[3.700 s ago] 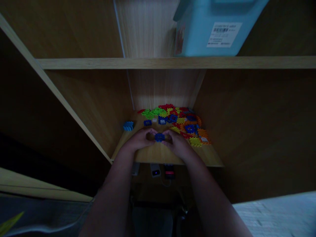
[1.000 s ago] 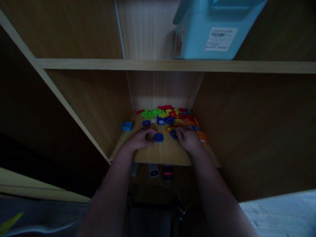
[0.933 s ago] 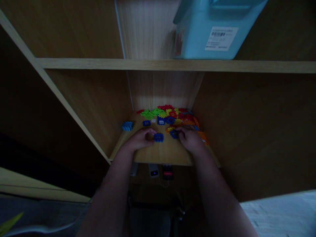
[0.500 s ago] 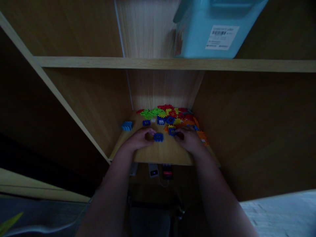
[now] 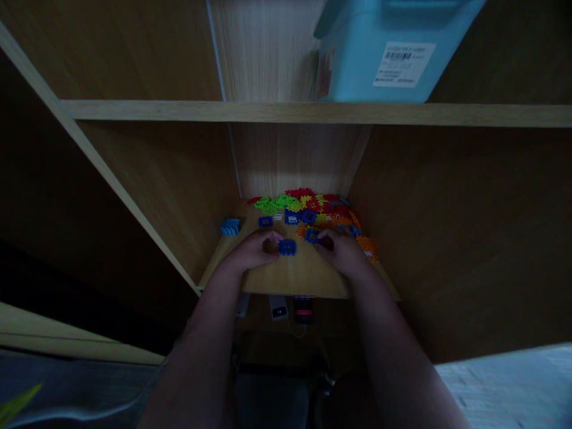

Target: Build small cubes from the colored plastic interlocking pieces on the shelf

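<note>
We see a blue block (image 5: 286, 246) pinched in the left hand (image 5: 252, 252) low over the shelf board (image 5: 290, 277). The right hand (image 5: 342, 253) closes on another blue piece (image 5: 311, 236) at the edge of the toy pile (image 5: 313, 211), crowding behind. A lighter block (image 5: 230, 226) sits apart; a blue bin (image 5: 384, 47) stands above.

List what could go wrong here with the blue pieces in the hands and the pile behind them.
1. The left hand pinches the small blue toothed plastic piece by one edge only; pushing a second piece against it could make it slip.
2. The right hand picks a second blue piece right at the heap of coloured plastic gear pieces; its wrist could sweep the orange ones off the wooden shelf board.
3. Dim light may hide misaligned teeth.
</note>
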Demonstrator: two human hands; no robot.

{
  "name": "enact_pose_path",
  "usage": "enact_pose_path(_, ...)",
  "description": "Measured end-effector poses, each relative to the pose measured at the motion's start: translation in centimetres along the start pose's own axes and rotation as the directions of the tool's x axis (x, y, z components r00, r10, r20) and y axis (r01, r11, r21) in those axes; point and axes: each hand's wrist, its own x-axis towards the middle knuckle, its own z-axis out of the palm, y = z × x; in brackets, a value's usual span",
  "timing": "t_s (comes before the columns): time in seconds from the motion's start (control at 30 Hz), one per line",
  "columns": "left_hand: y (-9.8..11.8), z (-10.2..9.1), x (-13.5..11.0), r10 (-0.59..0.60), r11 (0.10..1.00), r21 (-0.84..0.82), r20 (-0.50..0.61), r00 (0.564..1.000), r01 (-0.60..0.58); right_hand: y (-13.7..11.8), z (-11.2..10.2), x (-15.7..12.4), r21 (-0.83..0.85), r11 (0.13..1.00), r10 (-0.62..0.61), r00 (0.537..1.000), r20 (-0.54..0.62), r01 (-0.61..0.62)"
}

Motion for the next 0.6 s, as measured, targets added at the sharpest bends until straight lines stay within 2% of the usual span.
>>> enact_pose_path(0.1,0.4,0.0,0.0,0.007,1.000,-0.003,-0.006,1.000,-0.007,-1.3,-0.8,0.3,0.041,0.999,-0.032,0.999,-0.035,0.034)
enact_pose_path(0.2,0.6,0.0,0.0,0.002,1.000,-0.003,-0.018,1.000,-0.002,-3.2,-1.1,0.6,0.113,0.992,-0.061,0.998,-0.023,0.063)
enact_pose_path(0.37,0.7,0.0,-0.1,-0.011,0.999,-0.033,-0.026,1.000,0.010,-5.4,0.5,0.7,0.224,0.972,-0.080,0.996,0.045,0.068)
enact_pose_path(0.6,0.3,0.1,-0.1,0.008,0.999,-0.047,-0.034,0.999,-0.009,-5.7,2.1,0.5,0.223,0.973,-0.074,0.994,0.082,0.054)
